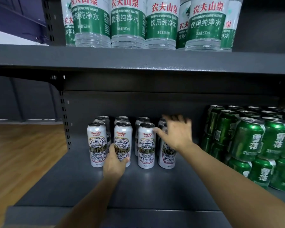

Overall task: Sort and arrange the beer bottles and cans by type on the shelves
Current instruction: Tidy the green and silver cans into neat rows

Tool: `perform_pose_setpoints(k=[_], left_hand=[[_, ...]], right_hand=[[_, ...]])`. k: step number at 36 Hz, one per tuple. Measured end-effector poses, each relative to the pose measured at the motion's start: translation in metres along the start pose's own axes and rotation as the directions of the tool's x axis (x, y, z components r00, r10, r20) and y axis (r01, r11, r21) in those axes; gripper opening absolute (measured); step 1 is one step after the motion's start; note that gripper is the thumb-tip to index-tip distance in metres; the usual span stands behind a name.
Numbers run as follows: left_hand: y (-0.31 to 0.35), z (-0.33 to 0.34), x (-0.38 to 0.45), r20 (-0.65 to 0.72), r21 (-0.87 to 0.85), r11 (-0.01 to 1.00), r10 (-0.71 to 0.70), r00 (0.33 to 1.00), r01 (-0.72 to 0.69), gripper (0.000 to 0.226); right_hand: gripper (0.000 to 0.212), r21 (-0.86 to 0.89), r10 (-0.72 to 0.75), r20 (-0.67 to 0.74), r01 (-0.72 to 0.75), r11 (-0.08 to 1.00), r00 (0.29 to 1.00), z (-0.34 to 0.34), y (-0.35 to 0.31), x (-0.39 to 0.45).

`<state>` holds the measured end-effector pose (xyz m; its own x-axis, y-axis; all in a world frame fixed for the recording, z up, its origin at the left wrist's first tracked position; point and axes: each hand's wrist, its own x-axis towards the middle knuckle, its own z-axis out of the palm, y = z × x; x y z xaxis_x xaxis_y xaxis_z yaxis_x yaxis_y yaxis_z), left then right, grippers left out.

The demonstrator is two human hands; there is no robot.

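L hand round white can.

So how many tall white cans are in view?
8: four white cans in front, four behind; more may be hidden.

We see bare lower shelf at 7 o'clock, open for reach. White cans block at 12, stacked green cans wall off 3 o'clock, a narrow gap between them. Upper shelf caps headroom.
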<state>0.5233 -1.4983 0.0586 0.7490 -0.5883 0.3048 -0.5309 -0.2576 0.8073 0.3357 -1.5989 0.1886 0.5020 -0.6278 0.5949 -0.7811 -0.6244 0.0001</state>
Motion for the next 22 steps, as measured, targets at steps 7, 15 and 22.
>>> perform_pose_setpoints(k=[7, 15, 22], left_hand=[[-0.007, -0.003, 0.000, 0.028, -0.042, 0.999, -0.003, 1.000, 0.004, 0.075], [-0.008, -0.006, 0.003, 0.062, -0.046, 0.999, -0.012, 0.998, 0.015, 0.075], [-0.013, -0.004, 0.004, 0.066, -0.053, 0.998, -0.019, 0.998, 0.023, 0.080]], right_hand=[[0.076, -0.106, -0.097, 0.236, 0.125, 0.987, 0.967, 0.005, -0.046, 0.016], [0.068, -0.076, -0.038, 0.304, 0.064, 0.995, 0.952, 0.011, -0.059, 0.024], [0.066, -0.014, -0.016, 0.316, 0.022, 1.000, 0.949, 0.016, -0.069, 0.023]])
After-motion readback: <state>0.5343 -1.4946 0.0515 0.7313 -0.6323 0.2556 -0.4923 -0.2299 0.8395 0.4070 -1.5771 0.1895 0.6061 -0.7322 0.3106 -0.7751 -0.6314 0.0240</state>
